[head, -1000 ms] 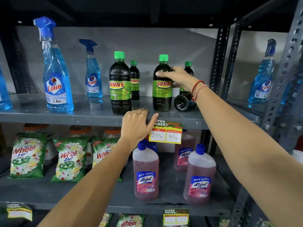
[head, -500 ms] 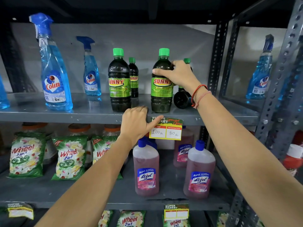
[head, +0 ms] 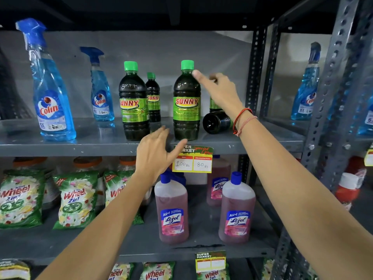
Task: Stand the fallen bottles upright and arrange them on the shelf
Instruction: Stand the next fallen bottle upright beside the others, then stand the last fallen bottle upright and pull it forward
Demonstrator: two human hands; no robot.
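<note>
Dark Sunny bottles with green caps stand on the grey upper shelf (head: 80,147): a front left bottle (head: 133,102), a smaller-looking one behind it (head: 153,98) and a front right bottle (head: 186,102). Just right of that one, a fallen bottle (head: 216,122) lies on its side with its base toward me. My right hand (head: 219,91) hovers beside the front right bottle's shoulder with fingers apart, holding nothing. It hides most of another upright bottle (head: 214,105) behind. My left hand (head: 155,156) is open in front of the shelf edge, below the two front bottles.
Two blue Colin spray bottles (head: 50,98) (head: 101,93) stand on the shelf's left part. A yellow price tag (head: 192,160) hangs from the shelf edge. Pink Lizol bottles (head: 171,211) and Wheel packets (head: 74,199) fill the lower shelf. Perforated metal posts (head: 254,77) (head: 333,98) rise at the right.
My right hand has let go of the front right bottle and shifted up and to the right with fingers spread. My left hand has come off the shelf edge and opened.
</note>
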